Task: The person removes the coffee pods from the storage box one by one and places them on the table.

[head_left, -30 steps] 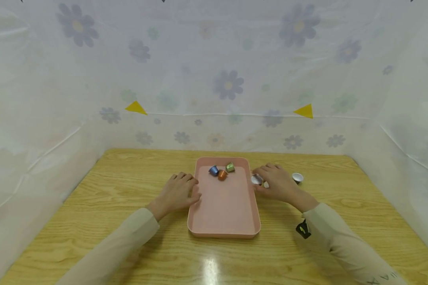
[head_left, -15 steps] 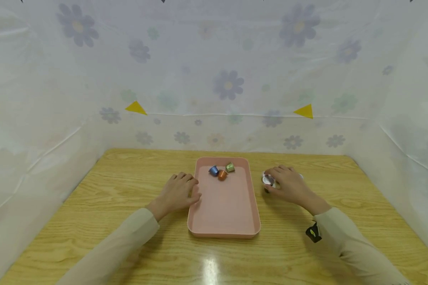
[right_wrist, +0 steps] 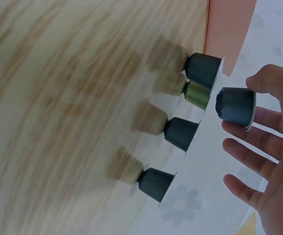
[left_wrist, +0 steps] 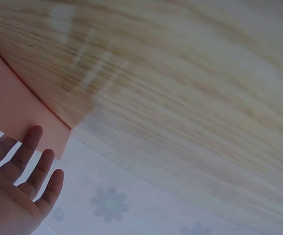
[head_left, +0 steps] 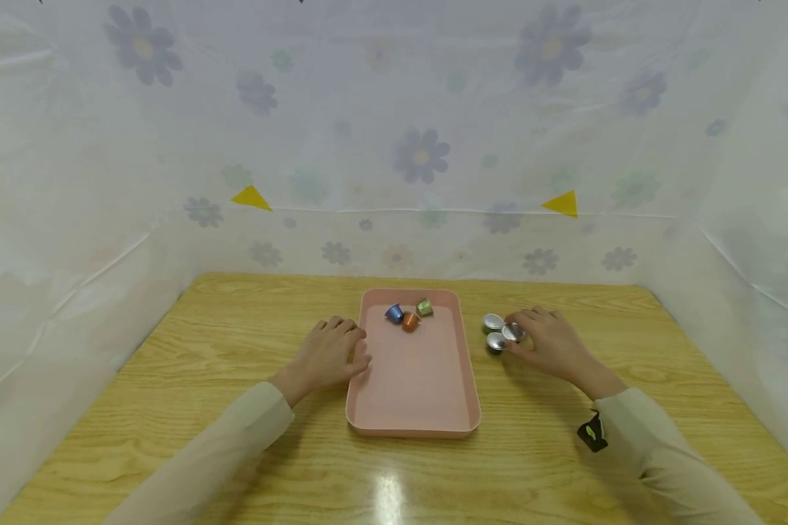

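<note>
My right hand pinches a dark blue-green coffee capsule between thumb and fingertips, its silver lid up in the head view. In the right wrist view it is off the table, beside several standing capsules: a dark one, a green one partly behind, and two more dark ones. Two silver-lidded capsules, one farther back and one nearer, show left of the hand. My left hand rests at the left rim of a pink tray, its fingers loosely spread against the wall.
Inside the tray, near its far end, lie a blue capsule, an orange capsule and a green capsule. The wooden table is enclosed by a flowered white curtain.
My right hand has moved right, away from the tray's right rim, bringing the held capsule along and uncovering two standing capsules. The left hand and tray stay put.
</note>
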Motion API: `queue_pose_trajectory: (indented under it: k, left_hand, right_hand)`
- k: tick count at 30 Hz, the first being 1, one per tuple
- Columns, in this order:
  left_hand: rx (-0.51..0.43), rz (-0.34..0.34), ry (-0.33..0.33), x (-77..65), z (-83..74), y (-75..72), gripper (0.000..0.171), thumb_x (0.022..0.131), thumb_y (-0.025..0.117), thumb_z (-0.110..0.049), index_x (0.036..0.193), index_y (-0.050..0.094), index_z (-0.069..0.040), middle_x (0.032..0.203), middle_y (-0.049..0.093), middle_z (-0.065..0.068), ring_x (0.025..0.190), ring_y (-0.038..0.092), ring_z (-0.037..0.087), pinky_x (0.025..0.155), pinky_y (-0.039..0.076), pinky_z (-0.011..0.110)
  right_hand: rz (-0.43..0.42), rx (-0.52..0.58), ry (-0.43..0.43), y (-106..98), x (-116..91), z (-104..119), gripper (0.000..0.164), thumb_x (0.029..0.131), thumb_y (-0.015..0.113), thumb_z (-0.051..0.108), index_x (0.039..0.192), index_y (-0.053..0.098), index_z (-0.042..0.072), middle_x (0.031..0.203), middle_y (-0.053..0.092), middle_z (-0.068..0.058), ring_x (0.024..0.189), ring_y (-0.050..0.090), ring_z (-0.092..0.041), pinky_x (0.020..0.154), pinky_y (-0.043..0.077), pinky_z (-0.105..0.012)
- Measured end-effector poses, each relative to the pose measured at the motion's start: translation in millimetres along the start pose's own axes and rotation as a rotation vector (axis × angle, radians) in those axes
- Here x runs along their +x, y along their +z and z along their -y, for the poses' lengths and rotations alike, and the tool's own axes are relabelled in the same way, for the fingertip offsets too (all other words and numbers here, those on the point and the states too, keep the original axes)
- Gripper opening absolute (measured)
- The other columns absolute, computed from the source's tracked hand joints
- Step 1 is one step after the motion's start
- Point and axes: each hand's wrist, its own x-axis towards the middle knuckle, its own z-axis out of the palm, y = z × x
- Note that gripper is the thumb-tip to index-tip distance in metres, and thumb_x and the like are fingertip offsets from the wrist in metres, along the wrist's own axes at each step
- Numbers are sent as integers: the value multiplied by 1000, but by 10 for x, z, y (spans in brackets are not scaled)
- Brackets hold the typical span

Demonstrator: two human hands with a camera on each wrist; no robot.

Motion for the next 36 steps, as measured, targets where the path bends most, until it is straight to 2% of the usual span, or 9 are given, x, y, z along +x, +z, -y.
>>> queue_pose_trajectory:
  k: [11, 20, 27, 36]
  left_hand:
    - [12, 8, -3, 6, -8, -21, 42, 86, 52, -47, 110, 62, -14, 112, 59, 4, 108, 51, 26, 90, 42, 45]
    - [7, 12, -11, 5, -16, -14, 42, 86, 53, -46, 111, 63, -14, 113, 59, 5, 108, 51, 26, 91, 42, 45]
    - [2, 19, -12, 8, -12, -5, 42, 86, 53, -46, 111, 62, -14, 114, 59, 5, 108, 51, 26, 91, 41, 45]
    - [11, 20, -10, 8, -4, 4, 42, 86, 52, -46, 112, 62, -14, 114, 59, 5, 109, 51, 26, 91, 41, 45]
  right_hand:
    - [40, -28, 48, 15, -93, -90, 35, 78, 70, 27, 106, 61, 9, 89, 64, -2, 85, 55, -22, 73, 43, -48]
    - [29, -41, 23, 44, -141, -96, 31, 78, 70, 27, 103, 63, 10, 84, 64, 1, 83, 55, -21, 71, 45, -46]
    - [58, -40, 40, 52, -172, -79, 31, 79, 69, 28, 103, 62, 10, 86, 64, -2, 84, 56, -23, 73, 45, -49]
    - [79, -52, 38, 98, -186, -81, 34, 78, 70, 31, 104, 63, 10, 85, 63, -1, 82, 58, -24, 70, 46, -47]
